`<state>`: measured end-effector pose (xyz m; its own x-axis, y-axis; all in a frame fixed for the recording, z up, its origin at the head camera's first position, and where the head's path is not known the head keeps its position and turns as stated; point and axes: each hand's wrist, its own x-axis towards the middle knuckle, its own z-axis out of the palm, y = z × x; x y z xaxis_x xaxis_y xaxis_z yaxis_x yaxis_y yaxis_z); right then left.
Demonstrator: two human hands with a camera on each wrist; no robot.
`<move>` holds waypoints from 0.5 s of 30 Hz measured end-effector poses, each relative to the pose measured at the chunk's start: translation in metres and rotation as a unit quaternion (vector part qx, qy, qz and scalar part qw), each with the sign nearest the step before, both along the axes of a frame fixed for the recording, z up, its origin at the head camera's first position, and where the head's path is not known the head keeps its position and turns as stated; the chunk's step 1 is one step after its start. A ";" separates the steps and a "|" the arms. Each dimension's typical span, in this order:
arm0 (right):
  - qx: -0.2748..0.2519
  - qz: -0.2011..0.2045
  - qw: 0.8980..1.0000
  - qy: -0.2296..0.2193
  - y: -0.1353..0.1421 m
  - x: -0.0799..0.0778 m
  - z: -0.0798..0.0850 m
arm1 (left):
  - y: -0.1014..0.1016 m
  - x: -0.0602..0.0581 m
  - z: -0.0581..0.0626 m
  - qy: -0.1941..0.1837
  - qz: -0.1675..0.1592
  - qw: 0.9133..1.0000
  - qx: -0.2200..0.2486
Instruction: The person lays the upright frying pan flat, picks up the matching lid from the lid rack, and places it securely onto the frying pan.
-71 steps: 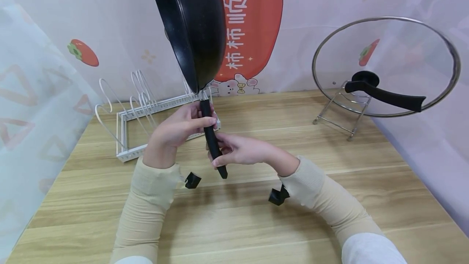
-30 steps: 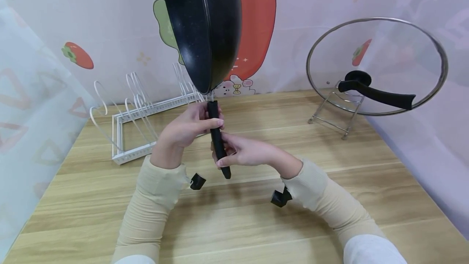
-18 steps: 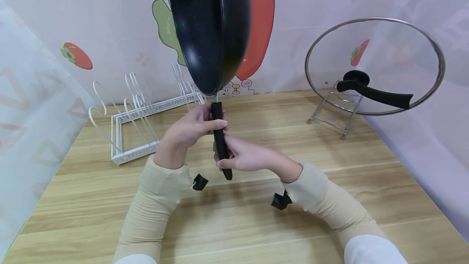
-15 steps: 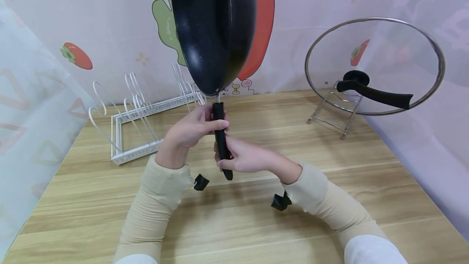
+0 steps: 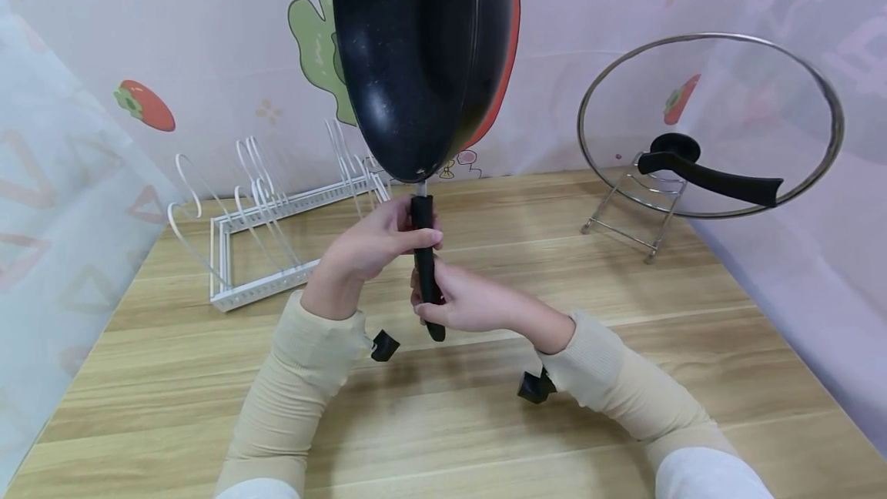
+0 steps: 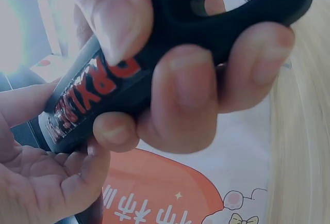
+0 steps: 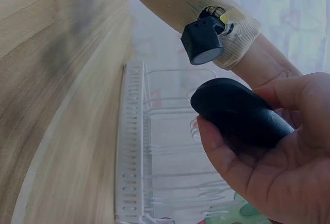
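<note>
A deep black frying pan (image 5: pixel 409 60) is held up on end, its inside facing left and partly toward the head camera. Its upper part runs out of the head view. My left hand (image 5: pixel 377 241) grips the black handle (image 5: pixel 424 222) just below the pan body, thumb across the front. Lower down, near the handle's end, my right hand (image 5: pixel 464 299) holds it between thumb and fingers. Red lettering and a hanging hole on the handle (image 6: pixel 87 97) show in the left wrist view. In the right wrist view the rounded handle end (image 7: pixel 242 113) pokes out of my right hand (image 7: pixel 289 182).
A white wire rack (image 5: pixel 263 283) stands on the wooden table (image 5: pixel 443 437), behind and left of my hands. On the right, a glass lid (image 5: pixel 755 114) with a black handle leans on a small metal stand (image 5: pixel 624 233). A patterned cloth (image 5: pixel 229 45) hangs behind.
The pan has shifted right and turned, so more of its inside faces the head camera. Both hands moved slightly right with it, keeping their grip. The lid and rack stay put.
</note>
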<state>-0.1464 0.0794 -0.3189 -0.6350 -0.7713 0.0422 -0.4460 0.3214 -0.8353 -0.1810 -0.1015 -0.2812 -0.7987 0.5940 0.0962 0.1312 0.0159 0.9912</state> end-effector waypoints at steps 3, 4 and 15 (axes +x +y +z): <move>-0.006 0.000 1.000 0.000 0.000 0.000 -0.001 | 0.000 0.000 -0.001 -0.002 -0.005 1.000 -0.003; -0.010 0.001 1.000 0.000 0.001 0.000 -0.002 | 0.000 0.000 -0.001 -0.004 -0.008 1.000 -0.002; -0.050 0.020 0.998 -0.029 0.002 0.001 -0.006 | 0.003 0.000 0.001 -0.013 -0.029 0.999 -0.002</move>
<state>-0.1452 0.0818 -0.3248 -0.6077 -0.7896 0.0848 -0.4072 0.2181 -0.8869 -0.1805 -0.0987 -0.2798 -0.7651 0.6397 0.0739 0.1067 0.0128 0.9942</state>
